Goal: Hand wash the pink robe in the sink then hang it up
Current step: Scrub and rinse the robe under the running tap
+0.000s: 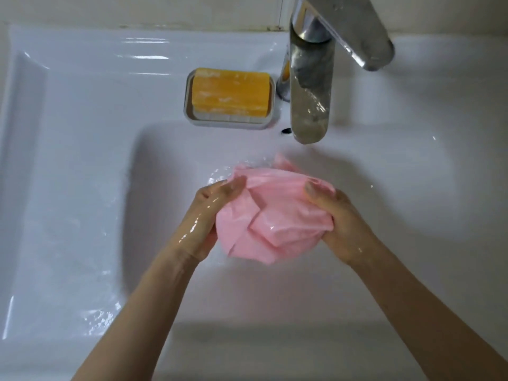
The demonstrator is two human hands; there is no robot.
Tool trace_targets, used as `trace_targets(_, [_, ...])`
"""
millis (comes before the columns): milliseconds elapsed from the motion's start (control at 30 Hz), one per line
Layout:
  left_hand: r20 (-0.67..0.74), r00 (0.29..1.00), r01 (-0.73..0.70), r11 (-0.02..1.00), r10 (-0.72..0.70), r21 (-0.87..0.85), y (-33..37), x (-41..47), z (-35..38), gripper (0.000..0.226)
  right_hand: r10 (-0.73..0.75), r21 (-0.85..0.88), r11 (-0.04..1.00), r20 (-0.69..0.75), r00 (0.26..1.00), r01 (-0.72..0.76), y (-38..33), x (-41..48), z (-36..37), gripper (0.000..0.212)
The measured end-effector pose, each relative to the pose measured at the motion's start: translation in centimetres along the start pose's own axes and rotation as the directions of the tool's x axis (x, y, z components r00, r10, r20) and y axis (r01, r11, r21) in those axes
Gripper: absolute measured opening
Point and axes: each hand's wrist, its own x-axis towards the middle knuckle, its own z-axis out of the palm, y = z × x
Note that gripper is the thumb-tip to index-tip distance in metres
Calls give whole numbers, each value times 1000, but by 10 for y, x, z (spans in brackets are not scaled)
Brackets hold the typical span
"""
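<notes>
This is a bathroom or washroom. A white glazed ceramic washbasin (pixel 68 133) fills nearly the whole frame, with a wide flat ledge down the left side and a wet, rounded bowl in the middle. At the upper right stands 1 chrome single-lever mixer tap (pixel 310 86), and just left of it, at upper centre, 1 orange-yellow bar of soap (pixel 230 92) lies in a grey soap dish (pixel 228 122) on the back ledge. Along the top edge runs a pale wall (pixel 137 9) with a grimy joint.
</notes>
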Motion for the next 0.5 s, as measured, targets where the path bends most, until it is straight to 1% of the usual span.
trace_targets(33, [-29,999,42,997,-44,-59,-4,-1,0,45,-16,-2,1000,-24,1000,16,2,-3,0,56])
trace_targets(100, [-80,986,131,980,-144,-150,-15,2,-1,39,-18,-13,1000,-69,997,17,7,-6,-2,54])
trace_targets(167, [-117,962,222,958,-245,-182,-24,4,0,35,36,-91,995,-141,989,-49,16,-3,-6,47])
trace_targets(200, [-158,946,259,953,-283,-156,-29,7,2,36,61,-215,971,-203,977,-105,20,-2,-7,38])
trace_targets(233, [-252,924,278,958,-288,-73,-34,9,4,38,62,-422,888,-284,957,-183,28,0,-10,33])
trace_targets(267, [-382,896,284,953,-226,101,-43,12,3,44,19,-667,694,-360,933,-272,37,1,-11,36])
trace_targets(300, [-503,860,302,876,-80,377,-51,13,2,55,-119,-850,414,-406,906,-326,45,2,-14,43])
trace_targets(333, [-530,836,306,677,146,670,-57,14,0,67,-285,-927,184,-368,885,-326,51,3,-18,52])
trace_targets(367, [-434,838,266,446,332,855,-63,14,-2,79,-390,-959,74,-280,877,-273,56,4,-22,62])
trace_targets(400, [-307,856,207,267,417,941,-68,14,-3,91,-414,-977,56,-211,886,-207,57,5,-25,74])
trace_targets(433, [-218,893,157,181,395,971,-71,14,-3,101,-365,-984,111,-170,915,-138,58,8,-27,83])
trace_targets(467, [-162,929,104,185,334,977,-75,15,-2,106,-299,-976,209,-119,947,-57,60,11,-27,87])
trace_targets(500, [-106,959,49,217,261,975,-81,15,-1,107,-251,-962,272,-60,966,10,64,12,-23,86])
